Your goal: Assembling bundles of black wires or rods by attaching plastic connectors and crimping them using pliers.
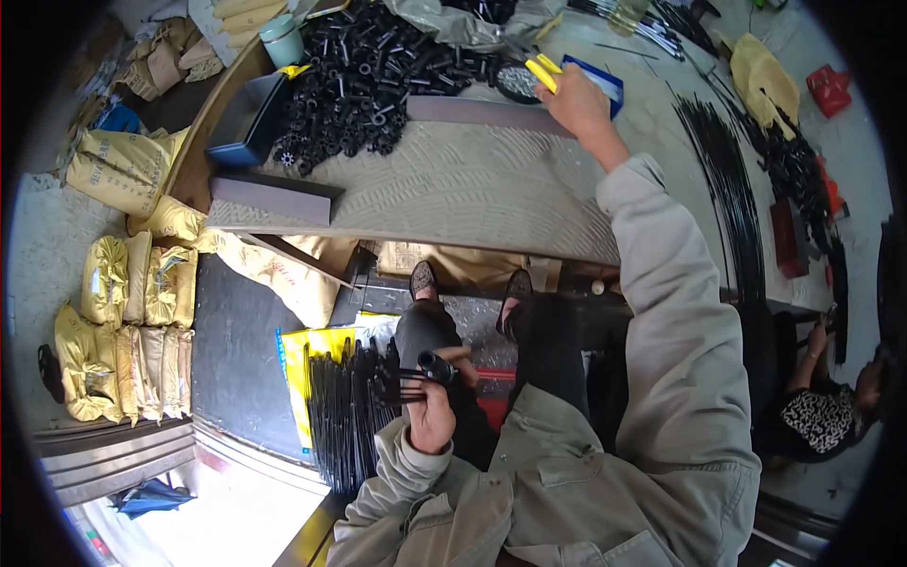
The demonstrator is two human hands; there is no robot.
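My left hand (433, 416), low in front of my lap, is closed around a black tubular part (435, 364) with thin black rods reaching off to its left. Over the table's far side, my right hand (578, 102) grips a pair of yellow-handled pliers (541, 72). The pliers' tips point up and left, above a dark bowl (517, 81) of small silver bits. Beside that hand lies a blue-rimmed tray (612, 87), partly hidden by it. A bundle of long black rods (340, 416) rests left of my left hand, on yellow and blue packaging (300, 378).
Black tubular parts (354, 71) are heaped on the worktable (453, 189), by a dark blue bin (248, 123) and a mint canister (282, 41). More black rods (723, 189) lie at right. Yellow sacks (123, 369) stand at left. Another person (817, 420) sits at far right.
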